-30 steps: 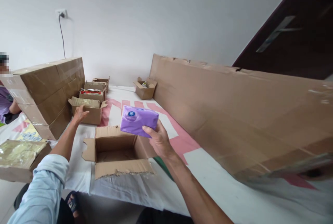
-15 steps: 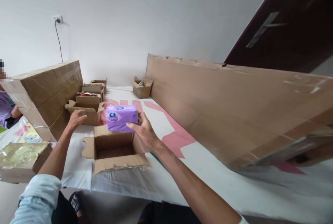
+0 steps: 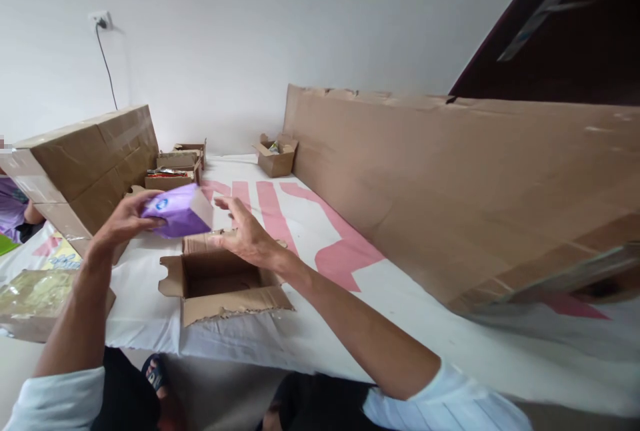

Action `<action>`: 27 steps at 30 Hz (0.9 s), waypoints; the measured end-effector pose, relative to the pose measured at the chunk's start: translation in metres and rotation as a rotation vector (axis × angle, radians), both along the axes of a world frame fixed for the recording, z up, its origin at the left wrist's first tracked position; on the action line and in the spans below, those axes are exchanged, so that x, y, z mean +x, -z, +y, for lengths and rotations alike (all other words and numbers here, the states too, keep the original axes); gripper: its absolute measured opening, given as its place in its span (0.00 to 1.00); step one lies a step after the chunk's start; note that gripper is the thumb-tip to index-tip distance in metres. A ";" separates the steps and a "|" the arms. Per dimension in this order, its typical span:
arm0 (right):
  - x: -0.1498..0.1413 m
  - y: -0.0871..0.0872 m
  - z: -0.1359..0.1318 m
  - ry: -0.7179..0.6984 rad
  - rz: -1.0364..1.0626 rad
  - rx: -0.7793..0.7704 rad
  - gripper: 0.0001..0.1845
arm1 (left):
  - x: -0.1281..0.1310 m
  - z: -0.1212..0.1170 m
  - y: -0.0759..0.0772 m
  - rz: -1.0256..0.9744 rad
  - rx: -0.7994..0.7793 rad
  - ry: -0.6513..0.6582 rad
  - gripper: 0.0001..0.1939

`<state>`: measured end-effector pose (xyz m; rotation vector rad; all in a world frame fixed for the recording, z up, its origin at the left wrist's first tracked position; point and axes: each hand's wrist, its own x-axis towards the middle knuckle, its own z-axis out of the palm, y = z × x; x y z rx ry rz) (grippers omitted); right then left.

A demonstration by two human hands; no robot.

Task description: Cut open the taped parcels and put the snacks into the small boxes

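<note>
A purple plastic-wrapped tissue pack (image 3: 179, 212) is gripped at its left end by my left hand (image 3: 127, 219), tilted in the air. Close to the pack's right end, my right hand (image 3: 247, 232) has its thumb and fingers apart, with a small gap between them and the pack. Below both hands an open cardboard box (image 3: 235, 304) stands near the table's front edge, flaps spread and the front one torn. Its visible inside is dark and bare. My right hand covers part of its back right flap.
Stacked cartons (image 3: 95, 164) form a wall at left, with several small open boxes (image 3: 173, 171) beside it. Another small box (image 3: 277, 159) sits at the back. A long cardboard panel (image 3: 425, 184) borders the right. A taped carton (image 3: 40, 297) is front left; a person (image 3: 15, 207) sits beyond.
The tissue pack has passed from my right hand to my left and moved left, turning its end toward the right. My right hand has let go, fingers now apart.
</note>
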<state>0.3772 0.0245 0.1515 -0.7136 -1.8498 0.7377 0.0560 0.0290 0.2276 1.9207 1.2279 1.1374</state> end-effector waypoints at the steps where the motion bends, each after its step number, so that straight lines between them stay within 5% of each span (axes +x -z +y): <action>1: 0.009 0.003 -0.003 0.055 -0.075 0.060 0.37 | -0.015 0.000 0.004 0.003 0.057 -0.108 0.38; 4: 0.037 0.020 -0.010 0.235 -0.297 0.098 0.28 | -0.057 0.003 0.025 0.116 0.090 -0.343 0.37; 7: 0.057 0.041 -0.014 0.296 -0.400 -0.006 0.24 | -0.073 0.016 0.057 0.266 -0.018 -0.340 0.34; 11: 0.069 0.058 -0.021 0.303 -0.350 -0.061 0.23 | -0.062 0.051 0.092 0.438 -0.084 -0.348 0.31; 17: 0.076 0.058 -0.021 0.345 -0.359 -0.180 0.32 | -0.042 0.097 0.122 0.467 -0.110 -0.449 0.29; 22: 0.073 0.065 -0.010 0.345 -0.463 -0.221 0.32 | -0.039 0.092 0.137 0.462 -0.089 -0.501 0.26; 27: 0.067 0.078 -0.001 0.352 -0.466 -0.202 0.34 | -0.040 0.062 0.138 0.406 -0.040 -0.534 0.30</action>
